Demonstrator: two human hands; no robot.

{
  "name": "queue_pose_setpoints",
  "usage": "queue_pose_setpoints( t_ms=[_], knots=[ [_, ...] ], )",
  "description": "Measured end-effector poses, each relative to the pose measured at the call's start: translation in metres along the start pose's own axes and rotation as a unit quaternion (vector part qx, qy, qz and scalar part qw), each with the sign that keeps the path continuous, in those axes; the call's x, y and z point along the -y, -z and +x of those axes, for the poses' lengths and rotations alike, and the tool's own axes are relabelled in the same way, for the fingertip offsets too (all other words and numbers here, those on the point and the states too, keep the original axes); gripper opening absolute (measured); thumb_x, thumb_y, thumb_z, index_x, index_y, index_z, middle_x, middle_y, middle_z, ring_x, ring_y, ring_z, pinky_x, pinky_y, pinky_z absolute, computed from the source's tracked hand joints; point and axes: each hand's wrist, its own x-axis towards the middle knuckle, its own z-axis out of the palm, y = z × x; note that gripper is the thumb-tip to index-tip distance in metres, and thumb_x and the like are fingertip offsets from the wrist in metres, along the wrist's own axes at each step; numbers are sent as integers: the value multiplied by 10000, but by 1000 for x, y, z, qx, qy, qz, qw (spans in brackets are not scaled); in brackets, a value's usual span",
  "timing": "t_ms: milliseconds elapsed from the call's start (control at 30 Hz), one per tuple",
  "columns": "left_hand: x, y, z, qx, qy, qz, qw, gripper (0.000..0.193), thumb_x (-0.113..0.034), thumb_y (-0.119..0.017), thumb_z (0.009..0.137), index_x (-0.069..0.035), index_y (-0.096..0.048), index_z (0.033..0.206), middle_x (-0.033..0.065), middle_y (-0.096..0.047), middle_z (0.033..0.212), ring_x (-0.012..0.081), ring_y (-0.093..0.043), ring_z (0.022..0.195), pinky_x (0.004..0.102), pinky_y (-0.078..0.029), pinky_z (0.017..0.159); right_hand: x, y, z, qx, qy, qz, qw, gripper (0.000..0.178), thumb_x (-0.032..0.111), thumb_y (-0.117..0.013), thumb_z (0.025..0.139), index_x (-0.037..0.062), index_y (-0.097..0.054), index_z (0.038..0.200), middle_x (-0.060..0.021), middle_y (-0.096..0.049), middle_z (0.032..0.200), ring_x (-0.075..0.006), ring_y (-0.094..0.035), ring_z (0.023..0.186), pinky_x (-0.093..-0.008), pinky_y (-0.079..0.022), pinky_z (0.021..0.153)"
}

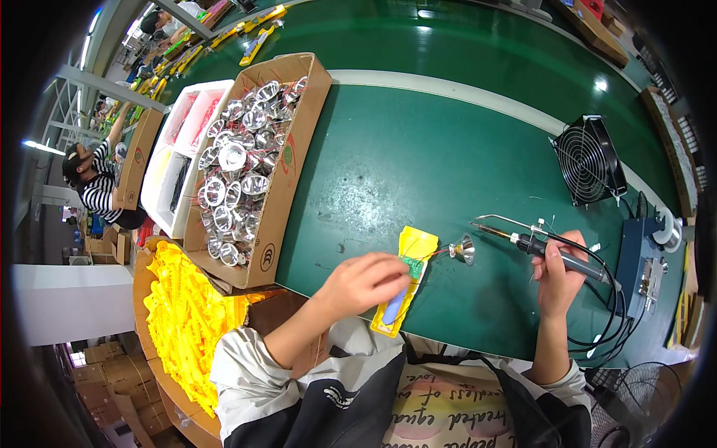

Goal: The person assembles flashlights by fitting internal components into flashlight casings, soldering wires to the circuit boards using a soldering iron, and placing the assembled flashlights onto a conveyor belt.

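A yellow plastic casing (407, 307) lies near the front edge of the green table, with a pale purple cylindrical battery (394, 308) inside it. My left hand (364, 281) reaches over the casing, its fingers closed at the edge of a small green circuit board (413, 267); the fingertips are partly hidden. Thin wires run from the board to a shiny reflector cup (463, 250) just right of it. In my right hand (560, 280) is a soldering iron (535, 245) with a thin curved feed tube. Its tip points left, a little beyond the reflector cup and apart from it.
A cardboard box (308, 112) full of reflector cups stands left, beside a white foam tray (166, 160). Below it sits a large carton of yellow casings (187, 321). At right are a black fan (590, 160), a blue soldering unit (638, 257) and a wire spool (667, 228). Co-workers sit far left.
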Motion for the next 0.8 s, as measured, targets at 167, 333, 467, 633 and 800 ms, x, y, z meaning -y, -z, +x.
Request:
queue_pose_setpoints(
  t_ms=[167,333,467,633,800],
  knots=[
    [7,6,-2,-5,-84,19,996,160,-83,-607,631,-48,-566,782,66,-578,897,187,-592,739,258,-500,605,2,0,-1,2,1,-8,1000,110,56,-524,781,13,-422,785,-61,-489,594,-66,-426,416,-168,-337,391],
    [8,-7,-12,-34,-2,-47,998,154,-14,-612,641,-29,-569,789,83,-588,881,201,-599,703,262,-504,597,0,0,0,10,-6,-9,1000,114,65,-524,784,11,-423,781,-72,-496,577,-65,-417,407,-167,-332,389],
    [1,-15,-14,-110,163,-176,965,107,25,-599,705,1,-562,802,101,-583,890,181,-598,720,251,-506,611,0,0,0,11,-5,-16,1000,116,67,-522,785,12,-421,782,-67,-493,586,-65,-420,413,-168,-332,390],
    [-12,-29,-14,-185,344,-373,842,69,19,-544,778,24,-530,846,112,-557,918,134,-576,760,242,-496,660,-2,0,1,12,-5,-17,1000,121,68,-521,785,15,-412,782,-54,-485,611,-65,-425,427,-168,-333,394],
    [-7,-20,-11,-159,223,-176,946,131,-7,-583,707,-15,-550,834,71,-554,897,146,-557,758,261,-475,635,-2,-1,1,8,-6,-21,1000,121,67,-522,783,16,-413,780,-66,-495,586,-64,-414,414,-166,-326,392]
  ],
)
